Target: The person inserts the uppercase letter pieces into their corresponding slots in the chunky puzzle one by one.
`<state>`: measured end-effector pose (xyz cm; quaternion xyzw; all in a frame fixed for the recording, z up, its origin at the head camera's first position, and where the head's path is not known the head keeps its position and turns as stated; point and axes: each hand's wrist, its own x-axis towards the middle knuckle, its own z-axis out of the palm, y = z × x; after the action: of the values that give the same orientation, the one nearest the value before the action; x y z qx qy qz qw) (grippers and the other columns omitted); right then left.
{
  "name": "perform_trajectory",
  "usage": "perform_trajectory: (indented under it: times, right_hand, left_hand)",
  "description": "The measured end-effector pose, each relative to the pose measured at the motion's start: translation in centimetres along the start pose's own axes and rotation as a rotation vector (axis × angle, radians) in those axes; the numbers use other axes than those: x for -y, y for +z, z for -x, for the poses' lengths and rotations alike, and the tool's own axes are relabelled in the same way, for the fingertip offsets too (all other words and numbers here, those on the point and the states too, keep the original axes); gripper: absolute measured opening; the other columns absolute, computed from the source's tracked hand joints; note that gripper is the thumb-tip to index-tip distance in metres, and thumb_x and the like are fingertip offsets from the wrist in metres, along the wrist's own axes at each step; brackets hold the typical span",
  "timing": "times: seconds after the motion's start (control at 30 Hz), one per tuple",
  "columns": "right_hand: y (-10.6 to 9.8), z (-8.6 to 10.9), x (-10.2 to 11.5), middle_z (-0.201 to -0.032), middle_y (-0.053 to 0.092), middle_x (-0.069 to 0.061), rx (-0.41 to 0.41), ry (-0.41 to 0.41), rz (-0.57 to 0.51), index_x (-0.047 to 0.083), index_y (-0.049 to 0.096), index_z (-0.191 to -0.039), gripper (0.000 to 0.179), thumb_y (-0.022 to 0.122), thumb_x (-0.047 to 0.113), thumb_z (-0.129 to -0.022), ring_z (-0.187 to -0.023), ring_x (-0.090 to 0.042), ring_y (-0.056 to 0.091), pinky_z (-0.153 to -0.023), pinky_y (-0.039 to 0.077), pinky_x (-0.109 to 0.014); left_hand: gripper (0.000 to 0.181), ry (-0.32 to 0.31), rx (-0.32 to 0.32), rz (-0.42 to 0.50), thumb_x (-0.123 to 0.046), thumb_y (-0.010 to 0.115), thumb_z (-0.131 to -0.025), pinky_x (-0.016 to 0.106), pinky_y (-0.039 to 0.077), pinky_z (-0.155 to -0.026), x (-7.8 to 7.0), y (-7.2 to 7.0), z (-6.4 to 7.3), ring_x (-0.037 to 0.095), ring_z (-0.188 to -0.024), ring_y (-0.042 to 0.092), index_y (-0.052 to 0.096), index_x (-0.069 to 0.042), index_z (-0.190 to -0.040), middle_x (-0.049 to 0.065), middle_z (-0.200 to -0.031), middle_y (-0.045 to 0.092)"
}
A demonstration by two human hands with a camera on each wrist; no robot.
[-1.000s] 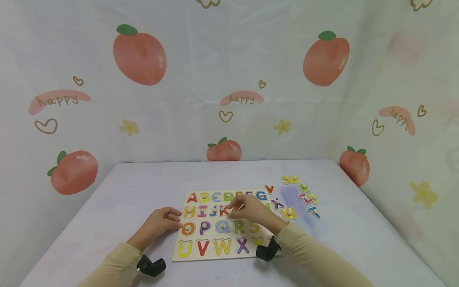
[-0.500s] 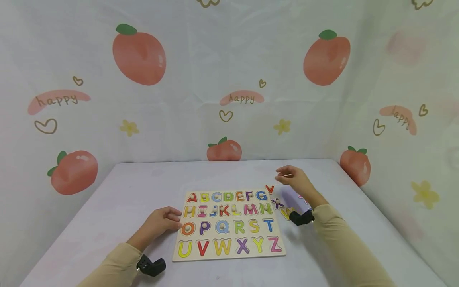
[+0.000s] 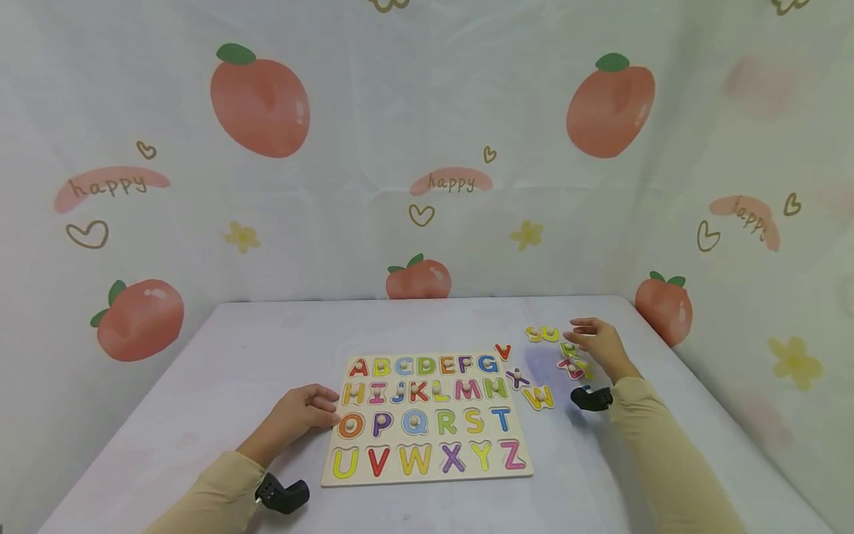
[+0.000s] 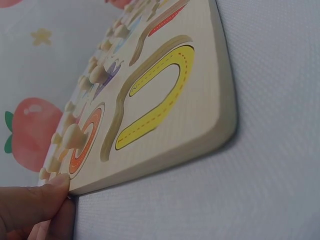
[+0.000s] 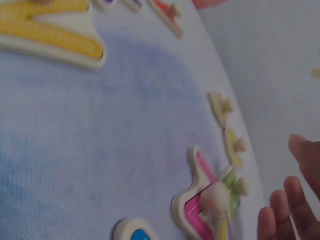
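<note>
A wooden alphabet puzzle board (image 3: 394, 441) lies flat on the table. Knobbed letters A through Q sit in it, while the R to Z recesses show only printed letters. My left hand (image 3: 302, 409) holds the board's left edge; in the left wrist view the thumb (image 4: 59, 184) lies on the edge by the orange O (image 4: 89, 142). Over the loose letters at the right, my right hand (image 3: 597, 345) hovers with fingers loosely extended and nothing held. Beneath or beside it are the green R (image 3: 568, 350), the pink Z (image 3: 571, 368) and a mostly covered yellow-green letter.
Yellow S (image 3: 534, 334) and U (image 3: 550, 334) pieces lie behind. Nearer the board are a red V (image 3: 503, 351), a purple X (image 3: 517, 379) and a yellow W (image 3: 539, 398). A blue piece (image 5: 140, 235) peeks in at the right wrist view's bottom. A printed curtain backs the table.
My right hand has left the board, swung up past the table's back right, then moved right and slightly down over the loose letters. The left hand and the board have stayed put.
</note>
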<state>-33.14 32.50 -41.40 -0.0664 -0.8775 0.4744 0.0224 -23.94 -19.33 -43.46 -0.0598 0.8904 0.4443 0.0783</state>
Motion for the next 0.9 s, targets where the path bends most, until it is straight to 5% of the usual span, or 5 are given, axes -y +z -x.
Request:
perform_trajectory:
  times: [0.13,0.53,0.9]
  right_hand:
    - [-0.2,-0.5,-1.1,-0.137,0.045,-0.032,0.047,0.086,0.010,-0.005,0.045,-0.137,0.061,0.067,0.028,-0.091,-0.110,-0.037,0.055,-0.094,0.046,-0.043]
    - [-0.3,-1.6,-1.9,-0.122,0.058,-0.025,0.118,0.123,0.114,-0.007,0.057,-0.124,0.047,0.070,0.016,-0.085,-0.099,-0.031,0.054,-0.082,0.045,-0.036]
    - [0.1,-1.8,-2.1,-0.100,0.065,-0.014,0.053,0.115,0.134,-0.005,0.066,-0.113,0.031,0.067,0.013,-0.088,-0.086,-0.023,0.051,-0.068,0.041,-0.029]
  left_hand:
    - [0.041,0.002,-0.001,0.008,-0.013,0.080,-0.076,0.029,0.048,-0.072,0.0,0.0,0.1,0.016,-0.081,0.058,0.064,-0.001,-0.111,0.003,-0.087,0.066]
    - [0.041,0.001,-0.001,0.013,-0.013,0.079,-0.075,0.030,0.049,-0.073,-0.1,-0.1,0.1,0.016,-0.082,0.059,0.064,-0.001,-0.111,0.003,-0.087,0.067]
    - [0.042,0.003,-0.009,0.012,-0.014,0.080,-0.075,0.031,0.048,-0.074,0.2,0.1,-0.1,0.016,-0.082,0.059,0.064,-0.002,-0.111,0.002,-0.086,0.067]
